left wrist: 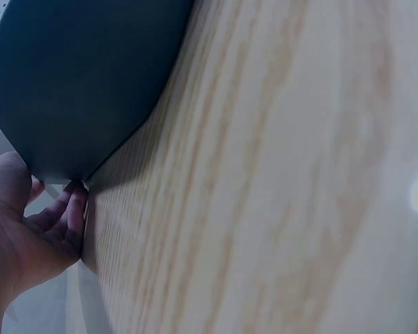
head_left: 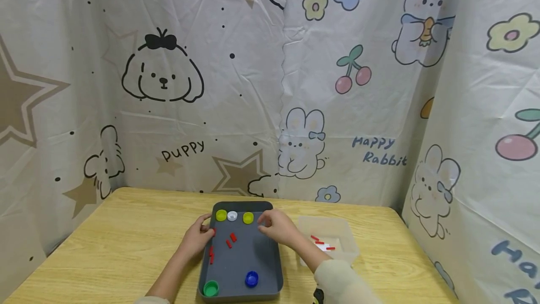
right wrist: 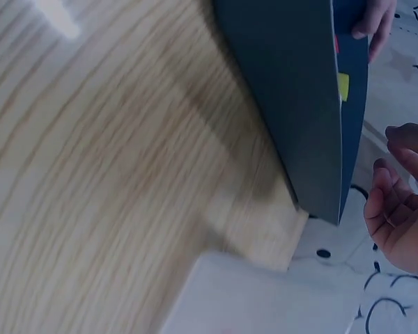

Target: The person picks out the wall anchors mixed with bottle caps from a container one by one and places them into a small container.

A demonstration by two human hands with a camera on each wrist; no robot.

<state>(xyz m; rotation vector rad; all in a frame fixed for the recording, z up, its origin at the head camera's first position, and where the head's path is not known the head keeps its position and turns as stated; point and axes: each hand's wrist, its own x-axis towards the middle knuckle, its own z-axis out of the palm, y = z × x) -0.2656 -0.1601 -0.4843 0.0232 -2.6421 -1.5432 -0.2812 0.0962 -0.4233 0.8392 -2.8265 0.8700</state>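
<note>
Tray (head_left: 253, 257): dark, flat on the table (head_left: 118, 233), between the two hands.
Left hand (head_left: 196, 238): clamped on the tray's left rim; a firm, even hold should stop the tray sliding, without tipping it.
Right hand (head_left: 277, 227): above the right rim towards the far end, fingers bent, thumb and first finger apart in the right wrist view; I cannot tell whether anything small sits between them.
Right yellow cap (head_left: 248, 218): nearest the right fingertips; a straight-down approach would best spare it a nudge.
Red pieces (head_left: 233, 237): two near the middle of the tray, others along its left wall, one right beside the left hand; these small sticks call for a fingertip pinch.
Far end: left yellow cap (head_left: 221, 215) just beside the white cap (head_left: 232, 216), little room between.
Near end: green cap (head_left: 211, 288) in the left corner, blue cap (head_left: 251, 279) farther right.
Clear box (head_left: 351, 243): right of the tray, holding red sticks and white pieces (head_left: 322, 247); the right forearm crosses its near-left side, so lift clear.
Curtain (head_left: 240, 83): behind the table, out of the way.
</note>
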